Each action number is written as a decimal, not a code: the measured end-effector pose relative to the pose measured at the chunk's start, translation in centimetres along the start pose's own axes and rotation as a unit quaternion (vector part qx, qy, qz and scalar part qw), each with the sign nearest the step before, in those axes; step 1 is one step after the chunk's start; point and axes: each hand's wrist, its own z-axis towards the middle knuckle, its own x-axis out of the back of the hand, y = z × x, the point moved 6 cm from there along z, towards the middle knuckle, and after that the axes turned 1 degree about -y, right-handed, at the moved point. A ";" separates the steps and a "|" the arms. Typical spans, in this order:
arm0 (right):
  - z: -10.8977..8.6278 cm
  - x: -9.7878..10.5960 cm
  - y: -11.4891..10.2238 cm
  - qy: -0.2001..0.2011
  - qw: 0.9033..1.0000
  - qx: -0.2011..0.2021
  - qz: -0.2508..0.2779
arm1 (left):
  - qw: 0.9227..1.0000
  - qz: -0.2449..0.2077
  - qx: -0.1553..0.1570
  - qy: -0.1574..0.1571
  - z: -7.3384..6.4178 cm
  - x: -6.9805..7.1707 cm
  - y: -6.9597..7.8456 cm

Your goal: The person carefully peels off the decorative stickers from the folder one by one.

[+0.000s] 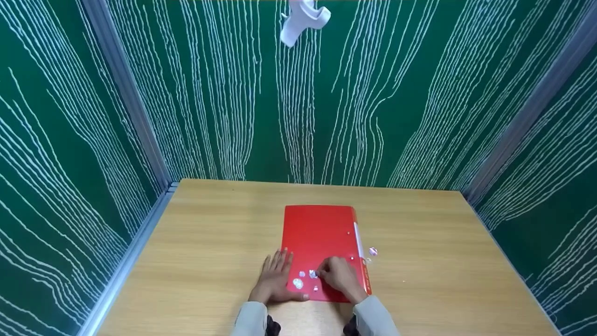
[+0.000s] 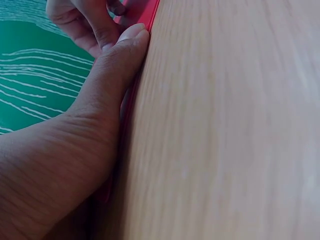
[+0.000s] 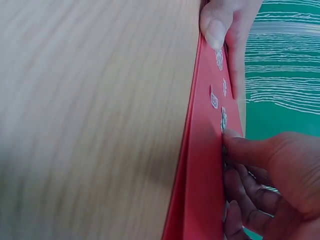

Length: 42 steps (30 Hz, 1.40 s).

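- Left hand (image 1: 274,282): fingers spread wide, resting over the left edge of the red folder (image 1: 317,228), which lies on the table (image 1: 210,242).
- Round silvery piece (image 1: 297,283) and smaller piece (image 1: 302,274): on the folder, seemingly done.
- Jagged silvery piece (image 1: 313,274): on the folder, apparently in progress.
- Right hand (image 1: 340,275): fingers narrowed, pinching the jagged piece's edge.
- Shiny scrap (image 1: 373,251): off the folder, on the table, perhaps left to handle.

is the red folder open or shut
Shut: the red folder shows one panel from above; the right wrist view shows its edges stacked, slightly parted.
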 end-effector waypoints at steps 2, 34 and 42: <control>0.0 -0.1 0.0 -0.006 1.000 -0.004 0.002 | 1.000 0.002 0.001 0.000 0.0 0.0 0.0; 0.2 -0.6 0.4 0.004 0.998 -0.043 0.045 | 1.000 0.001 0.002 0.005 0.1 0.2 -0.1; 0.1 -0.8 0.6 -0.006 0.997 -0.063 0.050 | 1.000 0.003 0.001 0.004 0.3 -0.2 -0.3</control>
